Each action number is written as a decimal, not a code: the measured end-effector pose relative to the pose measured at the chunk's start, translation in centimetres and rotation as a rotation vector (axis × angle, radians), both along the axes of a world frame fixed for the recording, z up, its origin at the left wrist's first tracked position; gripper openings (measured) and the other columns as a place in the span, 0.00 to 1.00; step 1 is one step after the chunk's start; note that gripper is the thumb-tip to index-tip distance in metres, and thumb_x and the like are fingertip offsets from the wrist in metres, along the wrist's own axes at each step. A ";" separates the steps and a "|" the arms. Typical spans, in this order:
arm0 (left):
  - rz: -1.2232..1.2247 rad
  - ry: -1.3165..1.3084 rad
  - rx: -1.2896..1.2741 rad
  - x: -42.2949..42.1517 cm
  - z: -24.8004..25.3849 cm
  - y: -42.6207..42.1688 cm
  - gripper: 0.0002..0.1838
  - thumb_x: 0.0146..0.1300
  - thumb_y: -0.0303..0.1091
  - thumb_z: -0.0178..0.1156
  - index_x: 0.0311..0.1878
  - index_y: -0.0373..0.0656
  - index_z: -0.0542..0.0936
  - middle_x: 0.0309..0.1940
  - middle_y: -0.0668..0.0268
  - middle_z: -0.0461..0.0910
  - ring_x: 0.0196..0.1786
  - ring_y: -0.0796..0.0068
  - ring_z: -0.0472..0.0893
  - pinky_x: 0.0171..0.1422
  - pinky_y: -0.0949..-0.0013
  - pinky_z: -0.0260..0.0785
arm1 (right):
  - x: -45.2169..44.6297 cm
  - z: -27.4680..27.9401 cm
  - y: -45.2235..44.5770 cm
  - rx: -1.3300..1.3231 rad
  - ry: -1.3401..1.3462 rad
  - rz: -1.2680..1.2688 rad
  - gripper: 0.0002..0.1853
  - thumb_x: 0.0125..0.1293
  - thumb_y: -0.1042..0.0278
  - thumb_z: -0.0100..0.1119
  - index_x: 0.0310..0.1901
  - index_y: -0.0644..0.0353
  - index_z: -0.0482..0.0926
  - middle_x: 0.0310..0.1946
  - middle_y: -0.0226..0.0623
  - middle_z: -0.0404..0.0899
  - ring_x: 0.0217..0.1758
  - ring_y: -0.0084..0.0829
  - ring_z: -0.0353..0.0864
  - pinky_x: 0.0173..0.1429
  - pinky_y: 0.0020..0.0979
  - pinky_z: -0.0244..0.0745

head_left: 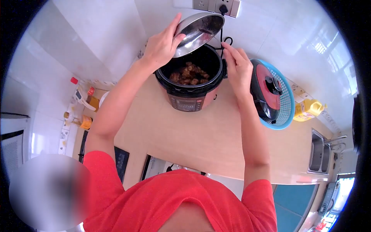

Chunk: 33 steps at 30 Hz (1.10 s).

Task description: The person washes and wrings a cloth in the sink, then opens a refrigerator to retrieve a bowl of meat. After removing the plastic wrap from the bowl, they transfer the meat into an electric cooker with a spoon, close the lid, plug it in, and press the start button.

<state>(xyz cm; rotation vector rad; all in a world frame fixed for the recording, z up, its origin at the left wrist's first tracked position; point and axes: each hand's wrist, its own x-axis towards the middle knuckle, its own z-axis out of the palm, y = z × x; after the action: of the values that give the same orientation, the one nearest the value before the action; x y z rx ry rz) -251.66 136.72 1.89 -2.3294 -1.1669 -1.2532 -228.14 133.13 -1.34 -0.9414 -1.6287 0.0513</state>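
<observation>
My left hand (160, 45) grips the rim of a shiny metal bowl (199, 33), tilted above the back left of an electric pressure cooker. The cooker (186, 101) stands open on the counter, and browned chunks of food (189, 73) lie in its dark inner pot. My right hand (238, 63) is raised at the cooker's right side, near the black power cord. Its thumb and index finger are close together at their tips; whether something small is between them is too small to tell.
A blue basket (288, 104) right of the cooker holds the red and black lid (266, 87). Beyond it stand a yellow jug (307, 110) and a sink (320, 150). Bottles (85, 122) stand at the left, and a plug sits in the wall socket (228, 7).
</observation>
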 end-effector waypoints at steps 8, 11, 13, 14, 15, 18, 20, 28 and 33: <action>0.024 -0.017 -0.009 -1.0 0.1 -0.3 0.30 0.68 0.44 0.50 0.69 0.46 0.57 0.45 0.54 0.79 0.41 0.50 0.80 0.43 0.57 0.72 | -0.7 -1.3 -0.9 -0.029 -0.087 0.126 0.09 0.61 0.73 0.58 0.43 0.57 0.81 0.26 0.39 0.73 0.26 0.38 0.74 0.32 0.32 0.70; 0.013 -0.004 0.027 -1.4 -0.6 0.1 0.29 0.68 0.44 0.50 0.69 0.47 0.57 0.46 0.54 0.79 0.42 0.50 0.80 0.44 0.57 0.72 | -1.2 -0.9 -0.5 0.010 -0.051 0.075 0.09 0.61 0.72 0.58 0.43 0.54 0.81 0.27 0.38 0.74 0.28 0.41 0.77 0.32 0.35 0.72; 0.027 -0.013 0.011 -1.4 -0.5 -0.2 0.29 0.68 0.45 0.49 0.69 0.47 0.57 0.47 0.54 0.79 0.43 0.50 0.80 0.44 0.57 0.72 | -1.6 -1.4 -0.3 0.050 -0.096 0.105 0.09 0.60 0.72 0.58 0.43 0.54 0.81 0.27 0.38 0.75 0.29 0.42 0.77 0.32 0.36 0.72; 0.035 -0.018 0.004 -1.4 -0.4 -0.4 0.29 0.68 0.45 0.49 0.69 0.47 0.57 0.47 0.54 0.78 0.43 0.50 0.80 0.44 0.57 0.72 | -1.6 -1.7 -0.6 0.054 -0.178 0.172 0.09 0.60 0.72 0.59 0.43 0.54 0.81 0.28 0.38 0.75 0.29 0.43 0.78 0.32 0.37 0.72; 0.042 -0.010 0.004 -1.5 -0.4 -0.4 0.29 0.68 0.45 0.49 0.69 0.47 0.57 0.47 0.54 0.78 0.43 0.50 0.80 0.44 0.57 0.72 | -1.5 -2.0 -1.3 -0.024 -0.202 0.205 0.08 0.60 0.71 0.60 0.42 0.54 0.81 0.28 0.39 0.75 0.28 0.44 0.77 0.32 0.37 0.72; 0.076 -0.001 0.007 -1.9 -0.4 -0.4 0.29 0.69 0.46 0.47 0.69 0.47 0.57 0.48 0.55 0.78 0.44 0.50 0.79 0.45 0.57 0.72 | -1.1 -2.6 -1.9 -0.073 -0.211 0.148 0.08 0.62 0.72 0.56 0.42 0.59 0.80 0.26 0.40 0.72 0.27 0.42 0.73 0.32 0.33 0.69; 0.104 -0.008 0.011 -2.1 -0.7 -0.4 0.28 0.69 0.47 0.46 0.69 0.47 0.58 0.48 0.55 0.78 0.44 0.50 0.80 0.46 0.57 0.72 | -1.1 -2.6 -1.8 -0.063 -0.203 0.063 0.07 0.63 0.71 0.56 0.41 0.59 0.81 0.26 0.41 0.73 0.28 0.43 0.75 0.33 0.34 0.70; 0.181 -0.500 -0.074 -2.7 -3.9 1.5 0.28 0.70 0.50 0.43 0.63 0.37 0.63 0.48 0.43 0.76 0.50 0.48 0.78 0.50 0.57 0.70 | -4.0 -2.9 -1.5 -0.020 -0.266 0.184 0.06 0.61 0.71 0.58 0.39 0.57 0.81 0.25 0.38 0.74 0.28 0.43 0.75 0.31 0.36 0.71; -0.135 -1.512 -0.475 -4.2 -4.5 0.0 0.27 0.72 0.52 0.40 0.56 0.34 0.66 0.47 0.50 0.75 0.53 0.50 0.76 0.58 0.47 0.70 | -3.0 -4.6 -0.6 -0.063 -0.344 0.114 0.07 0.63 0.69 0.55 0.40 0.57 0.81 0.28 0.39 0.75 0.28 0.42 0.76 0.33 0.35 0.71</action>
<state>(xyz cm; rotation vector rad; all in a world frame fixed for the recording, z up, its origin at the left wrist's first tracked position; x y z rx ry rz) -255.81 136.69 -2.64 -1.3516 -1.7321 -3.2502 -231.15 132.50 -5.96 -0.9416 -2.0080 0.0186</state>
